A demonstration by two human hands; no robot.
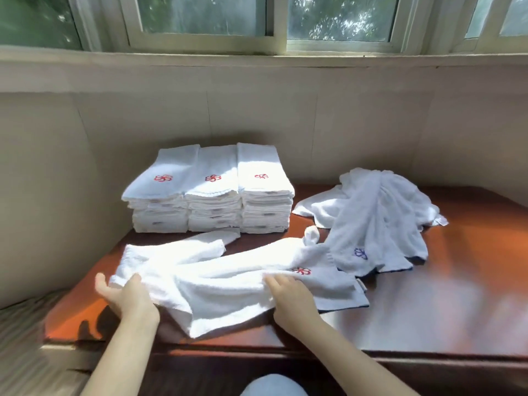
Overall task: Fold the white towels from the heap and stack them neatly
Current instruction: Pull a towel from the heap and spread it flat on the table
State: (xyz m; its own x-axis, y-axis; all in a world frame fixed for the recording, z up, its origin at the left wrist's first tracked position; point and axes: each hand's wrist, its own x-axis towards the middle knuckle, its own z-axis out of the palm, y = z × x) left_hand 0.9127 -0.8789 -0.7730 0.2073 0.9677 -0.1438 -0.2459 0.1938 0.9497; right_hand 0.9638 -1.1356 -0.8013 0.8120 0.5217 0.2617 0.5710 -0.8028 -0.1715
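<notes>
A glossy reddish-brown wooden table (445, 304) stands pushed into a corner of beige panelled wall (257, 115). Above the wall runs a pale ledge (171, 60) under a sliding window (274, 38) with off-white frames, and blurred green foliage shows through the panes. Sunlight falls in bright patches across the tabletop. A grey striped fabric surface (20, 338) lies at the lower left.

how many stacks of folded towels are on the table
3, side by side at the back left of the table: left stack, middle stack, right stack. Others could be hidden behind them.
</notes>
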